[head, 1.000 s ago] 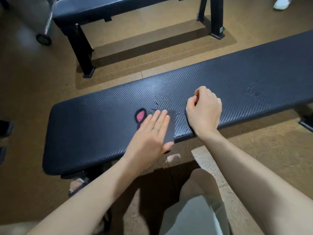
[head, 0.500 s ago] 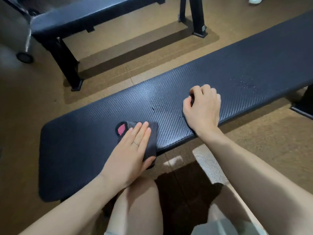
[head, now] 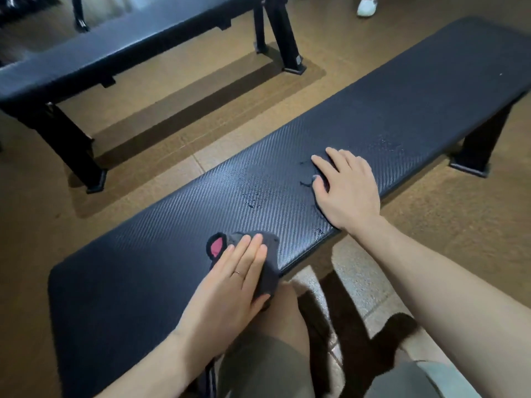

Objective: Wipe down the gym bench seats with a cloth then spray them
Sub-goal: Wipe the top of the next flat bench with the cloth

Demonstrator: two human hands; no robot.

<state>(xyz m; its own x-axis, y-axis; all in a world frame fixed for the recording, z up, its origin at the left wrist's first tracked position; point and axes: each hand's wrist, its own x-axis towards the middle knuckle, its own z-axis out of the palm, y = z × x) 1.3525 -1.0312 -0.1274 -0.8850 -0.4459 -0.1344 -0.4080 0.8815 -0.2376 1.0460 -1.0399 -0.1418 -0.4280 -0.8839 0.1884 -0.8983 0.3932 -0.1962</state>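
Left grip: the left hand (head: 230,278) lies flat with straight, closed fingers pressing down on a small dark grey cloth with a pink, black-rimmed ear-shaped patch (head: 265,268); nothing is curled round it.
Right grip: the right hand (head: 349,188) rests palm-down with fingers spread and relaxed, holding nothing.
Cloth position: under the left fingers and palm, the pink patch poking out past the fingertips on the far-left side, the cloth's near edge drooping over the bench's near rim.
Bench seat: a long dark navy padded bench seat with woven-texture vinyl (head: 143,254) carries both hands; the cloth sits near its near edge, well apart from the right hand.
Surface: scuffed, cracked patches show between the two hands.
Surroundings: a second dark padded bench on black metal legs (head: 120,50) stands beyond, on brown cork-like flooring (head: 172,145); a white shoe (head: 366,5) is at the top edge.
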